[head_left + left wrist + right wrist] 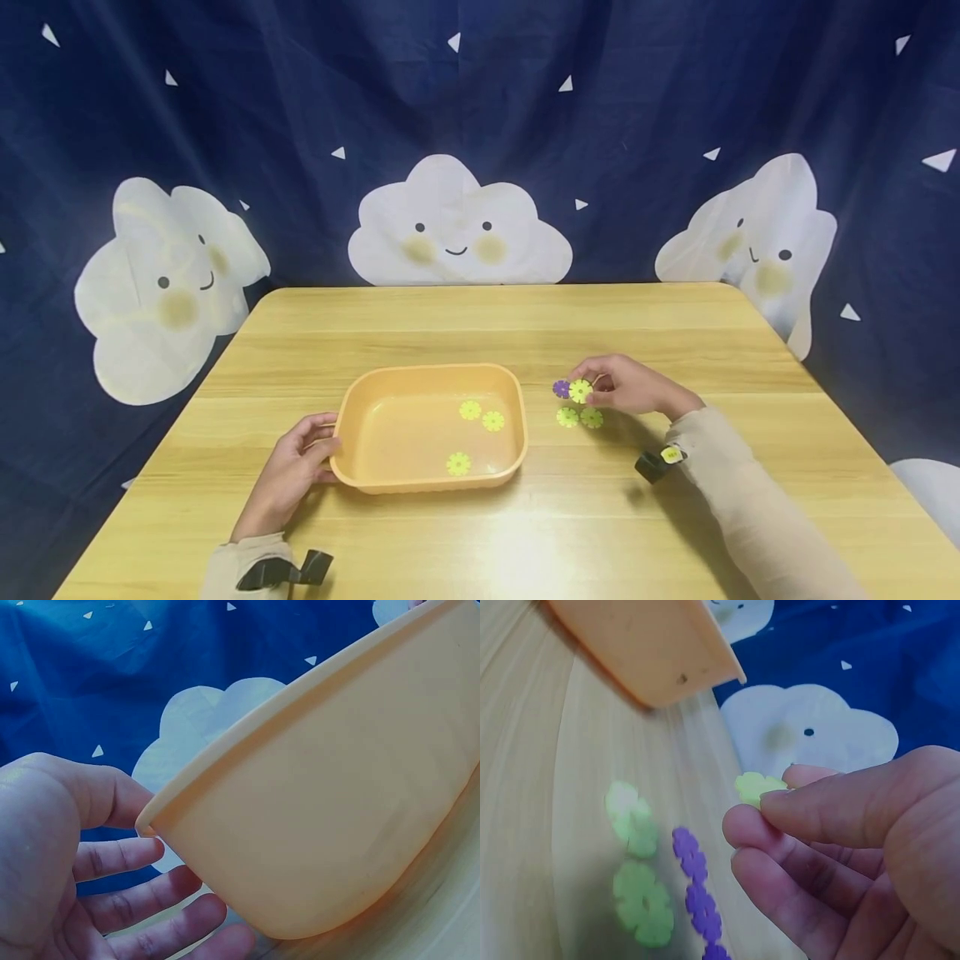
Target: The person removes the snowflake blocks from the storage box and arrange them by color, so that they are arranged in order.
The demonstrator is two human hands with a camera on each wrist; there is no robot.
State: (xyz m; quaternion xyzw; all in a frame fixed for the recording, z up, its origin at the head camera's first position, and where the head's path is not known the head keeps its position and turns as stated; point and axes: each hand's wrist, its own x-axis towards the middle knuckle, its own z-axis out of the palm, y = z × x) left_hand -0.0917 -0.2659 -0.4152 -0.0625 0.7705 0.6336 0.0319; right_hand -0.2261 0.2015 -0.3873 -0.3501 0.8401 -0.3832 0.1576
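Left hand (281, 471) grips one end of a smooth, round-cornered orange basin (397, 487); right of it, right hand (636, 385) pinches a notched yellow-green disc (581, 392) above flat purple discs (703, 911) and matching green ones (643, 904) on the wood-grained tabletop (600, 517), creased navy curtain (637, 100) behind.

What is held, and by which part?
The right hand pinches a yellow flower piece by its edge; the left hand holds the tray by its left rim.

Beige sleeves (757, 496); black strap (266, 573) on left; black piece (651, 467), yellow label (671, 455) on right.
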